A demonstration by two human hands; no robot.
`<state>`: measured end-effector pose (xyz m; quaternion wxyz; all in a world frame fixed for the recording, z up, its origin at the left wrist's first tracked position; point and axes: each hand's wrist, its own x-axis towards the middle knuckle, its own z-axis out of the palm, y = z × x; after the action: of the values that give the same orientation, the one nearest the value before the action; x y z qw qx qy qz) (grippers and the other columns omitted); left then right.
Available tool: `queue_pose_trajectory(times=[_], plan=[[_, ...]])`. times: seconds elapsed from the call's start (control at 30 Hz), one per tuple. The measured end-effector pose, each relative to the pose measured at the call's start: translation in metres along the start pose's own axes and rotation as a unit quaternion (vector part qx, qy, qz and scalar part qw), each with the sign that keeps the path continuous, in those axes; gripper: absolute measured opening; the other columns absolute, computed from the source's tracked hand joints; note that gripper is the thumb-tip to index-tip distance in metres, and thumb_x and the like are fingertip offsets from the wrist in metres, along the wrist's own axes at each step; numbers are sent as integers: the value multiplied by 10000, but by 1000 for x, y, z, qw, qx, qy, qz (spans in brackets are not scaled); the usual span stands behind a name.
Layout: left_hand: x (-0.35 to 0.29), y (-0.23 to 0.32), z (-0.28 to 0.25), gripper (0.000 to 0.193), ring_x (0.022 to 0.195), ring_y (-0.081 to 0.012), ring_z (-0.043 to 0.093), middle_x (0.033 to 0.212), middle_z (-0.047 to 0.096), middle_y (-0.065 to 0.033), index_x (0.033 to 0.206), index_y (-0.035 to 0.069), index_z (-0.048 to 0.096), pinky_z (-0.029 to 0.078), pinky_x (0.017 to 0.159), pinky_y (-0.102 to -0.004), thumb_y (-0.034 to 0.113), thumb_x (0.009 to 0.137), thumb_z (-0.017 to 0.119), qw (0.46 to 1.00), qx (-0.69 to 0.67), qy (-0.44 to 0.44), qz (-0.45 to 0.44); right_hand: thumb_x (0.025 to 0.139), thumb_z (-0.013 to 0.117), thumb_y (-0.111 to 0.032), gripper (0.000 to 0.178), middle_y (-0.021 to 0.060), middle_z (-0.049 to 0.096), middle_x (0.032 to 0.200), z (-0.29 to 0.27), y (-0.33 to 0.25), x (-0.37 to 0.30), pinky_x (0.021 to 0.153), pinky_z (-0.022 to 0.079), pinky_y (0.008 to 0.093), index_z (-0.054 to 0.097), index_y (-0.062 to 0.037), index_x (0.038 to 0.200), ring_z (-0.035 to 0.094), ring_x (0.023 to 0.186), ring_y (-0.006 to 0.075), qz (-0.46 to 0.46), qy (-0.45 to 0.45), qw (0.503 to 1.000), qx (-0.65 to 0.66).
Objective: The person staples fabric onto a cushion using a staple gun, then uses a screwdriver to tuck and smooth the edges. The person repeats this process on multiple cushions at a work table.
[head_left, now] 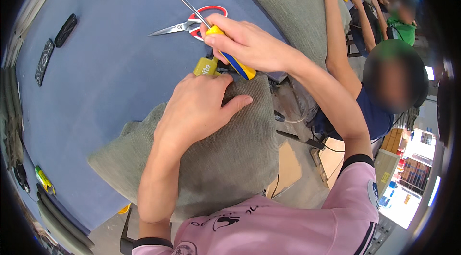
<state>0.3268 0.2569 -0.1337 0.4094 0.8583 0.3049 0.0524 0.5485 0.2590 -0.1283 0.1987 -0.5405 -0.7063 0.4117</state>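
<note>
The right hand (245,43) is wrapped around the handle of the screwdriver (233,62), its shaft angled over the scissors (180,27), apparently clear of the cloth (230,144). The left hand (197,103) rests there, seemingly steadying it, thumb spread; its finger grip cannot be told. Whether the yellow-green item (205,66) beside it is a container is unclear.

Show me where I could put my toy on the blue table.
Bare table lies between the scissors and two black objects, down to the grey-green fabric. It's crowded around the scissors, screwdriver, right hand and left hand.
</note>
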Motion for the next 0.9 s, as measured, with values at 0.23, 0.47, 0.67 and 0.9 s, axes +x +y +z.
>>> queue_pose_trajectory(times=[0.23,0.47,0.67,0.9], plan=[[2,1,-1,493,909,-471,743,905,783,-250,1172,-18,821,566,853,-544,450,1021,798,1000,8,-7,-14,1235,537,-417,301,44,710,866,3,3,4,752,541,288,561,-119,1270,700,834,122,-8,12,1000,-4],[0,3,-3,495,920,-464,744,902,781,-251,1184,-19,821,563,860,-542,450,1024,794,1000,-13,-14,-9,1244,543,-353,253,37,716,901,-9,-3,-3,831,558,320,567,-102,1268,663,854,93,-5,80,990,116],[0,3,-6,504,912,-462,751,897,783,-247,1200,-19,823,565,844,-548,451,1021,801,1000,9,-10,-25,1244,543,-371,273,18,704,910,-45,3,-9,812,541,277,594,-107,1291,670,840,76,9,219,958,184],[-1,2,-6,467,829,-457,726,791,741,-218,1088,-17,805,562,818,-533,445,1021,815,999,-20,0,-33,1238,553,-343,236,25,717,936,-57,24,-14,827,572,284,594,-114,1275,706,855,84,-37,230,956,178]])
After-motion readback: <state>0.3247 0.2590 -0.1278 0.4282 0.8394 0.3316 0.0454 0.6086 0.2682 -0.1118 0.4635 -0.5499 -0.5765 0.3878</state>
